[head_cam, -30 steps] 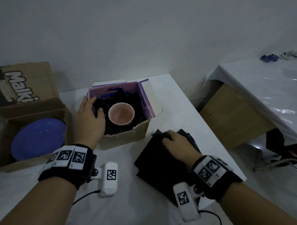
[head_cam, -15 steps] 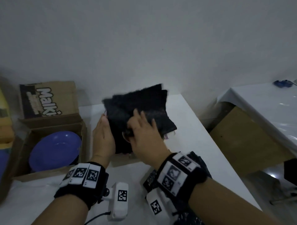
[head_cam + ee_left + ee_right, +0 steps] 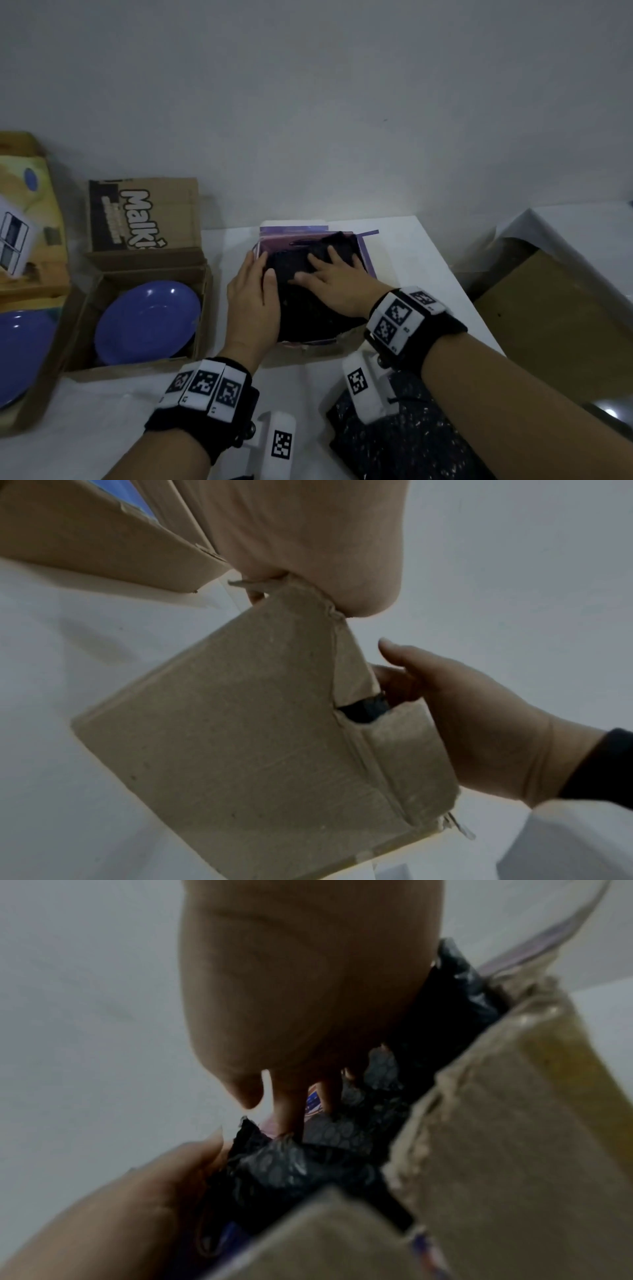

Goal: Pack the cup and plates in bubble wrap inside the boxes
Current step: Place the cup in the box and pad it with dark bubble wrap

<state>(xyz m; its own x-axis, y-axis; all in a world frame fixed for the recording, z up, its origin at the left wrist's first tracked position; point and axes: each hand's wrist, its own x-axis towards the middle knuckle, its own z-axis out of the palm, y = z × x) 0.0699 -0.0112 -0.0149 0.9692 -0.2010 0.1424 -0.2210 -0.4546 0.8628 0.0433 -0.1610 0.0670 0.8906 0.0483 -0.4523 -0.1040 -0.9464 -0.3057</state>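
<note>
While the black bubble wrap [image 3: 301, 274] lies folded over the top of the small box [image 3: 363, 253], the cup is out of sight, presumably under it; no view shows it. The box stands on the white table [image 3: 411, 246], just right of a cardboard box [image 3: 144, 263] holding a blue plate [image 3: 147, 322].

The step in hand looks like bedding the sheet down as a top cushion. Doing it well probably means pushing evenly with flat fingers, working the edges down between contents and wall instead of bearing on the middle, where the cup's rim would likely take the load, and bracing the box against sliding.

The right hand [image 3: 332, 284] lies spread on the wrap, fingers straight and fanned, palm down, pressing rather than gripping; the right wrist view shows fingertips [image 3: 291, 1115] dipping into the bubbled sheet near the box's inner wall. The left hand [image 3: 253, 301] rests open against the box's left rim, thumb [image 3: 269, 287] touching the wrap's edge, fingers extended along the side, holding nothing. More wrap [image 3: 394, 442] lies on the table under the right forearm.
</note>
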